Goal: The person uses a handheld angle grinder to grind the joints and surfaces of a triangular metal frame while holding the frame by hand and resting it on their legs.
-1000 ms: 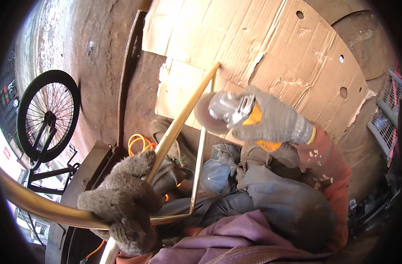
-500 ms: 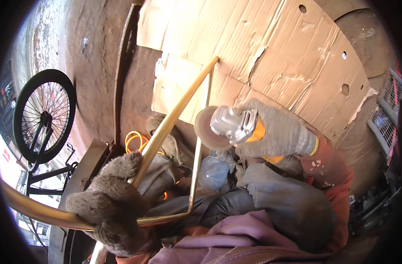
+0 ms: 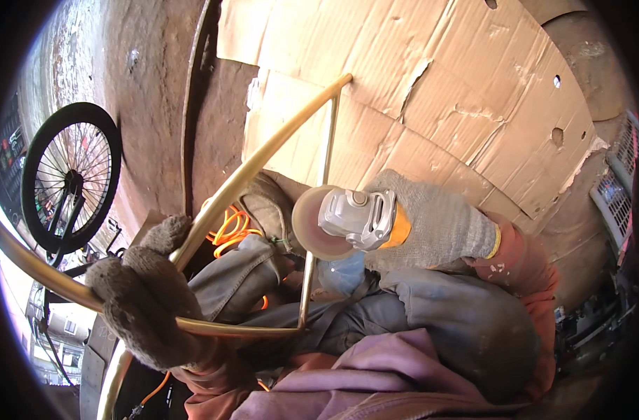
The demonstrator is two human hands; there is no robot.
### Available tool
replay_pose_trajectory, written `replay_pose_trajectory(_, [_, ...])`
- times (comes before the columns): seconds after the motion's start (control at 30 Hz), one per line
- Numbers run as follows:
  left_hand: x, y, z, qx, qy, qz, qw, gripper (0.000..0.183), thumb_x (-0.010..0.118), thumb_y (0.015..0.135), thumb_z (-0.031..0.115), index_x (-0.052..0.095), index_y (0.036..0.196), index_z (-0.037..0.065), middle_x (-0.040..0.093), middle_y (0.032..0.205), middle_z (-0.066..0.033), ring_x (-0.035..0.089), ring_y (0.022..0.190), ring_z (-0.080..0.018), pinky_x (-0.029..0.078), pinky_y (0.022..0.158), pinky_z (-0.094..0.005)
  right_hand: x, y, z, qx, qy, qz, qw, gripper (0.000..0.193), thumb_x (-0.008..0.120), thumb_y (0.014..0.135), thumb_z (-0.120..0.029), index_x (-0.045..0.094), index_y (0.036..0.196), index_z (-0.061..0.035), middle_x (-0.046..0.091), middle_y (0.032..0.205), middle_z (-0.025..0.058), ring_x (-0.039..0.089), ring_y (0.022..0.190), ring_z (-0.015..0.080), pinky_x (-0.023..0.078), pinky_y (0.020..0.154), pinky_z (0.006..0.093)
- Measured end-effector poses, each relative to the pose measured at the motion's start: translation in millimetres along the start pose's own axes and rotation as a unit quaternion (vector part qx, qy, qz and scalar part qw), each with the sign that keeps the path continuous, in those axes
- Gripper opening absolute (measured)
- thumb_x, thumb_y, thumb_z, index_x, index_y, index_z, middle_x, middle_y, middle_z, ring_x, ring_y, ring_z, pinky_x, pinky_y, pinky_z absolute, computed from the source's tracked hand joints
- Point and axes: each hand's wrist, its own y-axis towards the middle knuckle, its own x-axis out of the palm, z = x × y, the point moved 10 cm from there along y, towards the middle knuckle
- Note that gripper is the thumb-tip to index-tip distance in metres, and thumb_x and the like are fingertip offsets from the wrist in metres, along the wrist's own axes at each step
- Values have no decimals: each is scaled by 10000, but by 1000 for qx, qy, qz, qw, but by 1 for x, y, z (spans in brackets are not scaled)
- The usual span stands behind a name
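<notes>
My left hand (image 3: pixel 146 297), in a thick brown knit glove, is wrapped round a gold-coloured metal tube frame (image 3: pixel 260 155) where several of its tubes come together. The frame's curved tube rises from there toward the far cardboard. A thinner straight bar (image 3: pixel 307 294) joins its far and near parts. In a grey glove with a yellow cuff, my right hand (image 3: pixel 431 222) grips an angle grinder (image 3: pixel 353 215) by its yellow body. The round grinding disc (image 3: pixel 307 225) overlaps the thin bar in view; whether they touch I cannot tell.
Flattened cardboard (image 3: pixel 347 42) covers the far ground. An orange cord (image 3: pixel 230 229) lies coiled near my shoe (image 3: pixel 269 199). To the left stands a bicycle wheel (image 3: pixel 34 168) with black tyre. A grey plastic grid (image 3: pixel 609 199) is at the right edge.
My left hand has moved left and slightly up, turning the tube frame with it. The grinder in my right hand has shifted left and a little nearer. More orange cord shows.
</notes>
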Motion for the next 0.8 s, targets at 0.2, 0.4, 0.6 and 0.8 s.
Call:
replay_pose_trajectory(0.2, [21,13,-21,-94,-240,-35,965,318,510,1128,273,559,1185,-36,352,739,16,382,640,-108,534,1032,-589,-33,21,20,-16,155,55,986,718,976,789,-306,596,1327,-21,736,1183,122,725,1085,226,580,952,387])
replay_pose_trajectory(0.4, [24,8,-44,-176,-429,11,886,398,602,1087,279,556,1239,-86,479,862,-43,428,652,-137,541,815,-395,-2,3,-1,-47,-1,7,999,778,956,773,-448,583,1300,-13,765,1053,201,776,1001,368,599,882,461])
replay_pose_trajectory(0.6, [20,4,-30,-165,-382,-34,908,322,582,1102,276,541,1158,-39,413,810,-16,416,662,-123,532,938,-510,-39,17,7,-68,-5,78,995,829,968,760,-458,581,1338,-8,741,1154,229,748,1097,376,590,916,463])
replay_pose_trajectory(0.8, [30,8,-8,-137,-387,-97,907,275,567,1113,273,522,1084,3,360,773,8,407,672,-111,526,1032,-598,-66,30,18,-29,32,77,996,808,1000,751,-257,566,1389,-17,696,1224,100,657,1137,179,560,1001,386])
